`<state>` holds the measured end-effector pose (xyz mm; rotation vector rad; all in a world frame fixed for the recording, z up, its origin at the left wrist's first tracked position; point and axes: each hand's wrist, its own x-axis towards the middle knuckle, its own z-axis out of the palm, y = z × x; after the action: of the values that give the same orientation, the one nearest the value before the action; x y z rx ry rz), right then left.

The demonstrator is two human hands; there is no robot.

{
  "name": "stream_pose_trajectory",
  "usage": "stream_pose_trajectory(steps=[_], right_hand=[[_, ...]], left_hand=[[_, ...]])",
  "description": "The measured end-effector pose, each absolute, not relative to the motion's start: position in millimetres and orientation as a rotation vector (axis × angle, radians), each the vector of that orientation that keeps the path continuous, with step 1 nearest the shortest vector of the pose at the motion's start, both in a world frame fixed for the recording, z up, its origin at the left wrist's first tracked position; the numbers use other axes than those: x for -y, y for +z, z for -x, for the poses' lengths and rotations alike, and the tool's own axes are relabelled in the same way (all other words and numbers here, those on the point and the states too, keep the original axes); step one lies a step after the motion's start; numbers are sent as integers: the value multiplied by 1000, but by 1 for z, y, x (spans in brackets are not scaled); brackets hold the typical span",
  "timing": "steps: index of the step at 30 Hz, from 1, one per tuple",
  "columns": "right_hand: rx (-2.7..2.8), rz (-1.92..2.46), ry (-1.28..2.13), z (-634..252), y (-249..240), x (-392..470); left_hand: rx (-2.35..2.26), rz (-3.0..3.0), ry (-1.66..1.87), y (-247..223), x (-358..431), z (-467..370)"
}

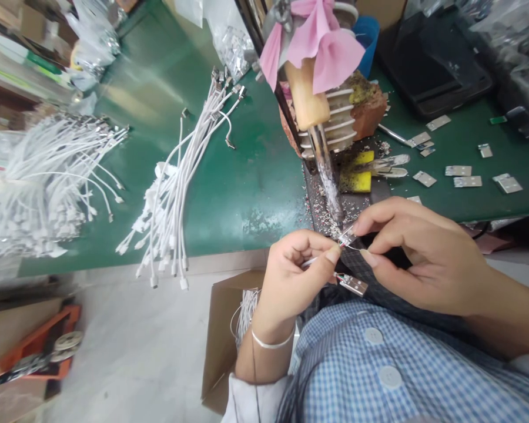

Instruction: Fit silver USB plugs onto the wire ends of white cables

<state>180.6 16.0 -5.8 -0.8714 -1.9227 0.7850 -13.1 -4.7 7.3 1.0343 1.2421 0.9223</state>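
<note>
My left hand [302, 267] pinches a white USB cable between thumb and forefinger, its thin coloured wires showing at the fingertips. Those wires meet a small metal USB connector [347, 237], which my right hand [417, 255] holds at its far end with the fingertips. A fine pale wire curves toward my right thumb. Just above, the tip of a fixed soldering iron [330, 191] with a wooden handle points down at the connector. Below my left fingers hangs a second USB connector [353, 285] on coloured wires.
White cables [191, 158] lie in a bunch on the green table [229, 205], with a bigger pile [48, 182] at left. Loose USB connectors [467, 181] lie at right, near a yellow sponge [357, 173] and a black tray [436, 64]. A cardboard box [220, 341] stands below.
</note>
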Motion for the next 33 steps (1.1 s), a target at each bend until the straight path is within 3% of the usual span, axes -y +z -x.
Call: stream_pose_trajectory(steps=[22,27,33], right_hand=[[2291,812,418,-187,-14,-13],[2095,1075,471,-182,-7,-8],[1963,1080,736,-178,-5,-6]], left_hand=[[-1129,-1083,882,6,11,10],[-1093,-1100,969,4,12,11],[-1099,-1173,1001,5,13,11]])
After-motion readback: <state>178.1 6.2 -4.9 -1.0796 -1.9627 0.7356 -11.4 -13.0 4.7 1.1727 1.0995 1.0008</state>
